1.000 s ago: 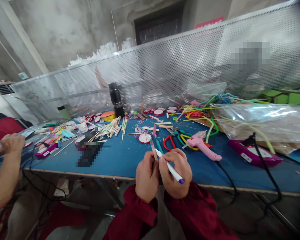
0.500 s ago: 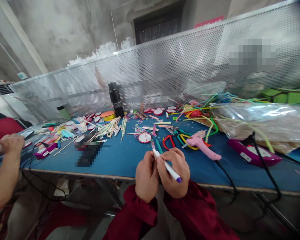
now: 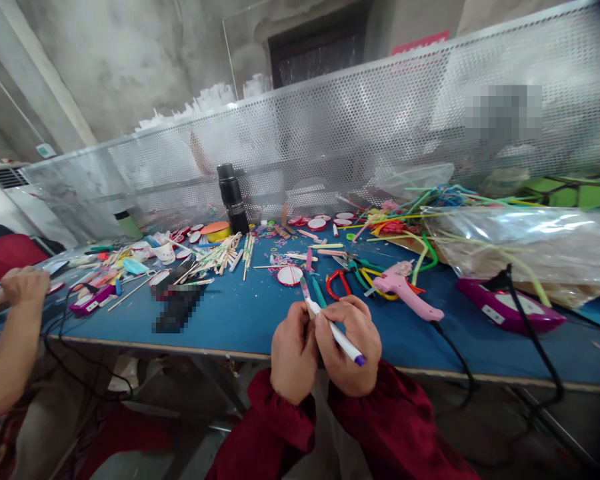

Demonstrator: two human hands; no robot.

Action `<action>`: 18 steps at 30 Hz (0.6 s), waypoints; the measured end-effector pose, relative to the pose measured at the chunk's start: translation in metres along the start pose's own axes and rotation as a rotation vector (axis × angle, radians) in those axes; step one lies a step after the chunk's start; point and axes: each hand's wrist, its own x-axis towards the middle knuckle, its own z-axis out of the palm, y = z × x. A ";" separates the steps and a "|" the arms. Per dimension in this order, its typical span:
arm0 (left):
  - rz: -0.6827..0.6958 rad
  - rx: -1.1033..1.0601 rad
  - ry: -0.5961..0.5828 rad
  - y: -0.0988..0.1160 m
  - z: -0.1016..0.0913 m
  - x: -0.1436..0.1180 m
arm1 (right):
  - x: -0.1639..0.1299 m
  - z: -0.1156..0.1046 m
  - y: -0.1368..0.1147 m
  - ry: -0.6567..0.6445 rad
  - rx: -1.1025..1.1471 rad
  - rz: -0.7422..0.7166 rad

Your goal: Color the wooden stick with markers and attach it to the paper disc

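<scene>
Left hand (image 3: 294, 353) pinches a stick (image 3: 304, 287), right hand (image 3: 354, 375) a marker (image 3: 347, 344) angled over it.

Soft light — white glare on the plastic bag (image 3: 545, 233) — dark upper-right corner

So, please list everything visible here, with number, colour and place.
Table: one, blue, centre
Marker: one, white and purple, held
Thin stick: one, pink and green, held
Glue gun: one, pink, right
Pliers: two or more, multicoloured, beside glue gun
Devices: two, purple-white, left and right
Bottles: two, black and green, back
Discs: several, red-white, scattered
Loose sticks: many, pale, left
Plastic bags: uncounted, clear, right
Coloured stems: many, mixed, back right
Perforated screen: one, grey, behind table
Another person's forearm: one, bare, left edge
Sleeves: two, dark red, bottom
Left hand: one, holding thin stick, centre
Right hand: one, holding marker, centre
</scene>
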 end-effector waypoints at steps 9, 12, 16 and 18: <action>0.011 0.032 0.011 0.000 0.000 0.000 | -0.002 0.001 0.001 0.006 0.004 0.003; 0.004 0.025 0.014 0.000 0.000 0.000 | -0.003 0.001 0.001 0.019 -0.002 -0.005; -0.001 0.004 -0.001 0.000 0.000 0.000 | -0.003 0.001 0.002 0.001 -0.004 0.002; -0.005 0.001 -0.001 0.000 0.000 0.000 | -0.003 0.001 0.002 -0.015 -0.002 0.007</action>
